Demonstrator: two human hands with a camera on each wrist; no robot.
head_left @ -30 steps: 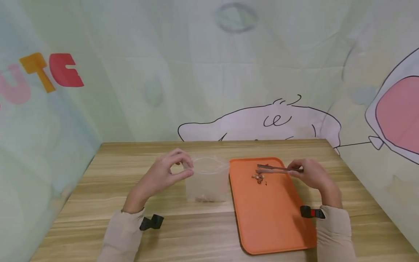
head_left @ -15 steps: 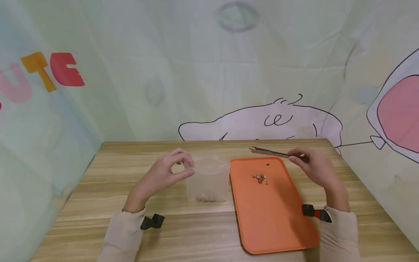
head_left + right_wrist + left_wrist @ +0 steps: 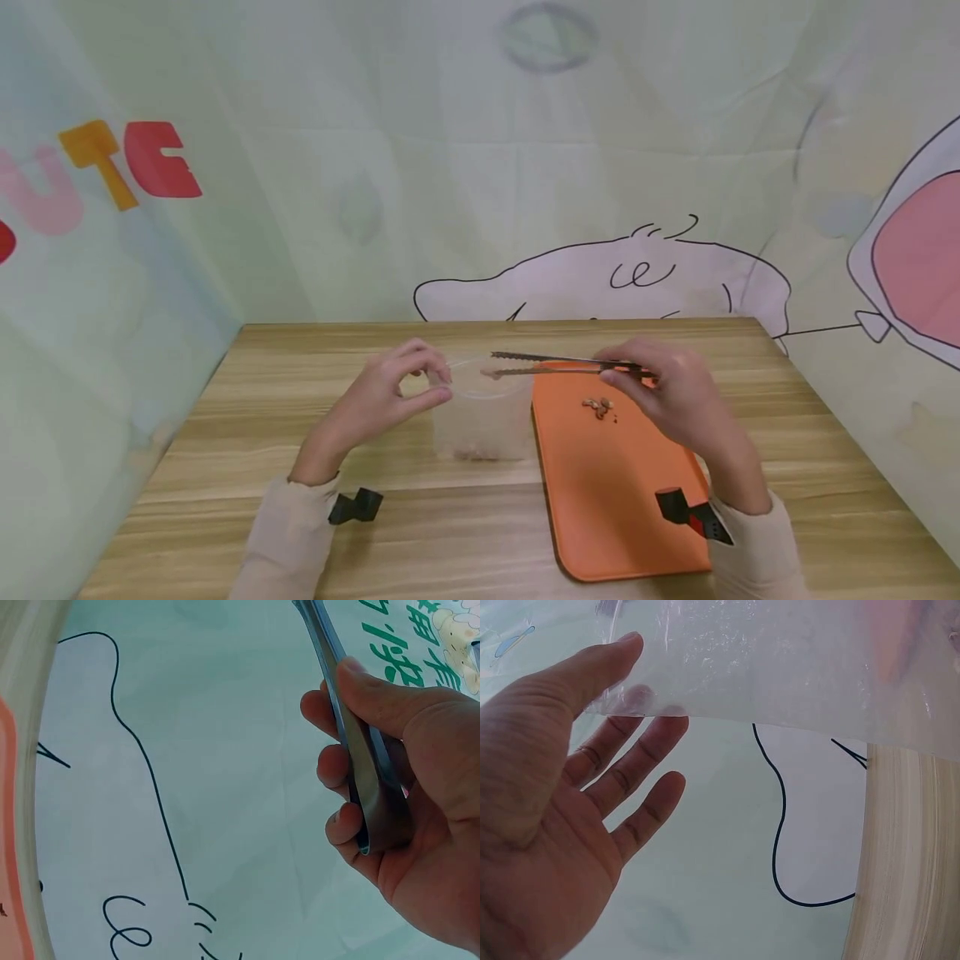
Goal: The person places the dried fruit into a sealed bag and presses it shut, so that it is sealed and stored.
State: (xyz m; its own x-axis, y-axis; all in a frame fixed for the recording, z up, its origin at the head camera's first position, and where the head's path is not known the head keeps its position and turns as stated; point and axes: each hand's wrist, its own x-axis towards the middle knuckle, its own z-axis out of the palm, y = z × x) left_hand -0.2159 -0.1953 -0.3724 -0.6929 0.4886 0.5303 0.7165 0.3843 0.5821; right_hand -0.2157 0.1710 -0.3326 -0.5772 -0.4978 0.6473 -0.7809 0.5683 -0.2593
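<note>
My left hand (image 3: 397, 383) pinches the left edge of a clear zip bag (image 3: 483, 425) at its rim, thumb on one side and fingers on the other. The bag stands upright with its mouth spread, and a few small pale-brown pieces (image 3: 476, 453) lie at its bottom. In my right hand (image 3: 671, 392) is a pair of metal tongs (image 3: 367, 772), gripped between thumb and fingers. Their tips reach left over the bag's mouth and stand apart. A small pale piece (image 3: 491, 373) is at the lower tip; whether it is still held I cannot tell.
Right of the bag lies an orange tray (image 3: 622, 517), with a small heap of brown nut-like pieces (image 3: 598, 407) towards its far end. Both rest on a wood-grain table (image 3: 360, 550). A printed cloth backdrop (image 3: 337, 167) rises behind the table's far edge.
My right hand lifted the tongs off the tray with a small piece in their tips, then carried them left over the bag, where the tips have parted. The left hand has stayed at the bag's rim.
</note>
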